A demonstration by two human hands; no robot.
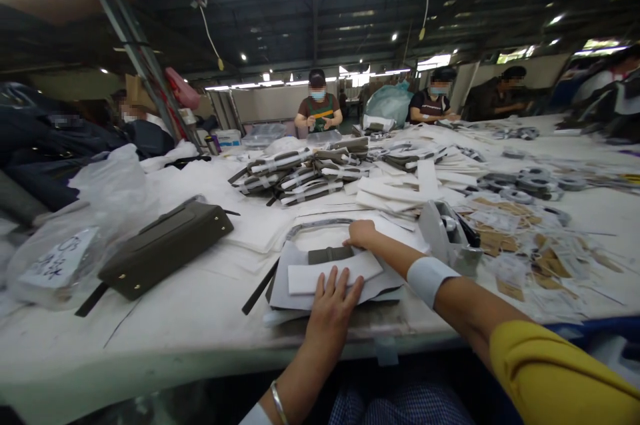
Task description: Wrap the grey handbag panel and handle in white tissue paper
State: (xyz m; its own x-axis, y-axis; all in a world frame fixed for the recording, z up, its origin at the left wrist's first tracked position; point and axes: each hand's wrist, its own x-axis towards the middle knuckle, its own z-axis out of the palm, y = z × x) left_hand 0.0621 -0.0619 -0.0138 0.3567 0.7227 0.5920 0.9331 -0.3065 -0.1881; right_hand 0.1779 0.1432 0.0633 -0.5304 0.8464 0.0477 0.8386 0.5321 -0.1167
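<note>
Olive handbag [167, 248] lay unwrapped at left; the left hand [330, 308], fingers spread, pressed a white paper strip [334, 273] onto the grey wrapping sheet [285, 281], right hand [361, 233] curled at its far edge; wrapped bundles [295, 178] sat stacked beyond, so the wrapping looked partly done

olive handbag [167, 248], tape rolls [520, 183], bagged label [60, 258]

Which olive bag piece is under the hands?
The paper-wrapped bag between the left hand and right hand; the unwrapped olive bag lies apart, untouched.
</note>
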